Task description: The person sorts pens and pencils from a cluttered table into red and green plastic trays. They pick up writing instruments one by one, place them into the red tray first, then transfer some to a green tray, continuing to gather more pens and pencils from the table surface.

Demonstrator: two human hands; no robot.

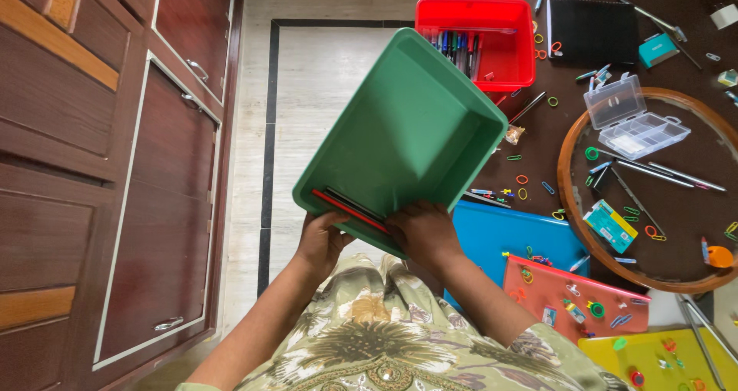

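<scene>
Head view. Both hands grip the near rim of a green bin [407,129], which is tilted up and away from the person so that its open inside faces the camera. The left hand [321,237] closes on the rim's left part, fingers curled over the edge; the right hand [424,233] closes on the same rim just to the right, the two hands near each other but apart. Between and just above the hands, against the bin's lowest inner edge, lie a red stick [350,210] and a dark one beside it, both slid down to the held rim.

Beyond the bin's far edge stands a red bin [503,53] holding pens, on a dark round table [553,129]. To the right of the right hand lie a blue sheet [507,233], then a pink sheet [584,295] and a yellow sheet [661,360], strewn with small clips. Farther right, well apart from the grip, a clear box [634,118] with compartments sits on a wood-rimmed tray [565,168]. A black notebook [592,29] lies beyond it. To the left of the left hand stand brown cabinets [100,168].
</scene>
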